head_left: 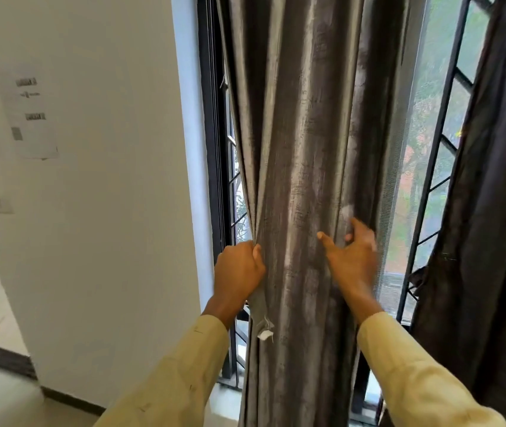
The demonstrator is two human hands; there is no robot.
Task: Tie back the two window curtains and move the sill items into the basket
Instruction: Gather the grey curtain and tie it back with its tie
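Left curtain [304, 149]: bunched, untied | left hand [239, 269]: gripping its edge | right hand [353, 257]: fingers spread, touching folds | right curtain [492, 211]: tie-back unclear

Right hand [353, 257] motion-blurred, fingertips lost behind a grey curtain [304, 149] fold. Left hand [239, 269] fingers buried in its gathered edge. Wall papers [34, 118] unreadable. Dark curtain [498, 211] cut by right edge. Sill [224, 408] mostly hidden.

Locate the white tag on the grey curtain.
In the head view, lower centre, the white tag hangs at the left edge of the grey curtain, just below the left hand.
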